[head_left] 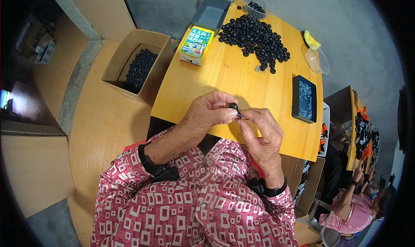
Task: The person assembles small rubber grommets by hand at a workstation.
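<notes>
Over the table's near edge, my left hand (pixel 211 110) pinches a small round black piece (pixel 233 106) between thumb and fingers. It looks like the wheel-like rings in the large pile (pixel 255 39) at the far side. My right hand (pixel 263 131) meets it from the right, thumb and forefinger closed at a thin dark bit (pixel 239 115) by the black piece. Whether that bit is a separate part is too small to tell. To the right lies a black tray (pixel 295 101) holding many small shiny pieces.
A yellow-and-green box (pixel 196 46) and a grey bin (pixel 209 12) stand at the far left of the yellow table (pixel 181 91). On the floor, left, a cardboard box (pixel 113 67) holds more black pieces. A clear plastic container (pixel 319 62) sits at the right edge. Another person (pixel 352 212) works further right.
</notes>
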The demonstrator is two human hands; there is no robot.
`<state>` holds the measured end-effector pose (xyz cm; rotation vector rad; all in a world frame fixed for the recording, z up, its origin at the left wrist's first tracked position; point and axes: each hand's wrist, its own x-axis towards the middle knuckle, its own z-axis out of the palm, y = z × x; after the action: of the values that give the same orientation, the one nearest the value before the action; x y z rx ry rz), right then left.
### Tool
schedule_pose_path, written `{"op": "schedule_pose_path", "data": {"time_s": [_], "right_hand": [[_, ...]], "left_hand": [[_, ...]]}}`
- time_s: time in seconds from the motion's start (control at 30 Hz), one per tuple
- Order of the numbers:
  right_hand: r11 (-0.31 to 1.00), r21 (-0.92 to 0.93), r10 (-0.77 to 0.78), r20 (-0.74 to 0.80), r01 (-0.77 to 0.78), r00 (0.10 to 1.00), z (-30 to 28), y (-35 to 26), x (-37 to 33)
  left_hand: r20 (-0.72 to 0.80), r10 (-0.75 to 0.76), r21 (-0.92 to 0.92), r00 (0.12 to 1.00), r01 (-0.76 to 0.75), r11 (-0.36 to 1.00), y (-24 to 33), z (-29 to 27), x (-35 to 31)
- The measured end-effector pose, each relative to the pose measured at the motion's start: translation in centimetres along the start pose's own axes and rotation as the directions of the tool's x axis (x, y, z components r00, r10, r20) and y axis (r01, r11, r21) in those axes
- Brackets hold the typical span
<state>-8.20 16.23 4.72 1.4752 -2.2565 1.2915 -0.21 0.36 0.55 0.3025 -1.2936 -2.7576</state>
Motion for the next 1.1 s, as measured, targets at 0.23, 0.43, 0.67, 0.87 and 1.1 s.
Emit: {"op": "schedule_pose_path", "data": {"time_s": [0.23, 0.43, 0.67, 0.87, 1.1], "right_hand": [[0.989, 0.128, 0.075, -0.040, -0.070, 0.996, 0.1, 0.7, -0.3], [0.978, 0.173, 0.128, -0.066, -0.115, 0.990, -0.7, 1.0, -0.4], [0.994, 0.099, 0.054, -0.037, -0.050, 0.998, -1.4, 0.9, 0.1], [0.994, 0.099, 0.043, -0.027, -0.040, 0.999, -1.7, 0.8, 0.3], [0.994, 0.104, 0.048, -0.017, -0.046, 0.999, -1.7, 0.8, 0.3]], "left_hand": [[0.022, -0.013, -0.024, 1.000, 0.013, 1.000, 0.1, 0.1, 0.0], [0.040, -0.029, -0.011, 0.999, 0.030, 0.999, 0.8, 0.3, -0.2], [0.032, -0.040, 0.037, 0.999, 0.039, 0.999, 1.2, 0.6, -0.4], [0.063, -0.018, 0.057, 0.998, 0.014, 0.998, 1.2, 0.4, -0.4], [0.071, -0.045, 0.058, 0.996, 0.041, 0.997, 1.2, 0.5, -0.5]]}}
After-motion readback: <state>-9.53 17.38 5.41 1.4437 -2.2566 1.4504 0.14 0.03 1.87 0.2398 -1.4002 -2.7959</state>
